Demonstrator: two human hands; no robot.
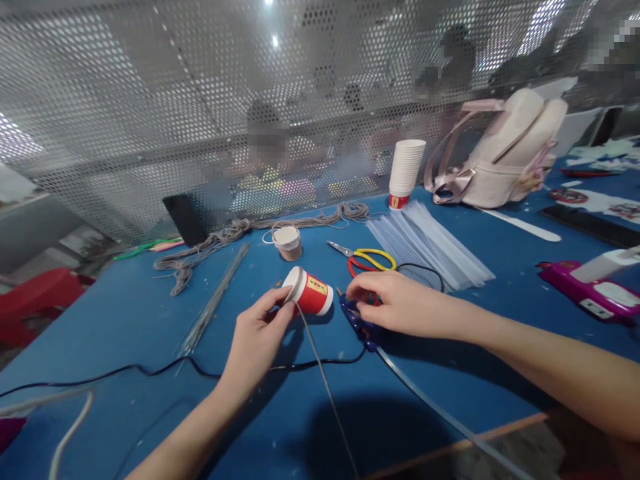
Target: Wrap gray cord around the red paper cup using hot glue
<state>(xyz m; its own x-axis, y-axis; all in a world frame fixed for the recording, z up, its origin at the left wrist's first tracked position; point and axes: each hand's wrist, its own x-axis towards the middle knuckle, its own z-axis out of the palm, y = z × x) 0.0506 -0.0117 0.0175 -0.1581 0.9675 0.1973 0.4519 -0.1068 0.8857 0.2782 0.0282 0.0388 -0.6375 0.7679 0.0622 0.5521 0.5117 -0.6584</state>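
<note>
My left hand (265, 327) grips a red and white paper cup (316, 295), tilted on its side with its base to the right. A thin grey cord (325, 377) is pinched against the cup's rim and trails down toward the table's front edge. Just right of the cup, my right hand (385, 300) has its fingers curled on a dark blue hot glue gun (357, 323); its handle is mostly hidden beneath the hand. The nozzle points toward the cup. From the gun's rear a long clear glue stick (425, 400) sticks out.
Behind the hands are scissors (373, 257), a small cord-wrapped cup (289, 243), clear glue sticks (430, 247), stacked paper cups (407, 170) and grey cord bundles (210, 247). Wires (215, 300) lie left. A black cable (150, 370) crosses the blue table. A backpack (500, 160) and purple power strip (590, 290) stand right.
</note>
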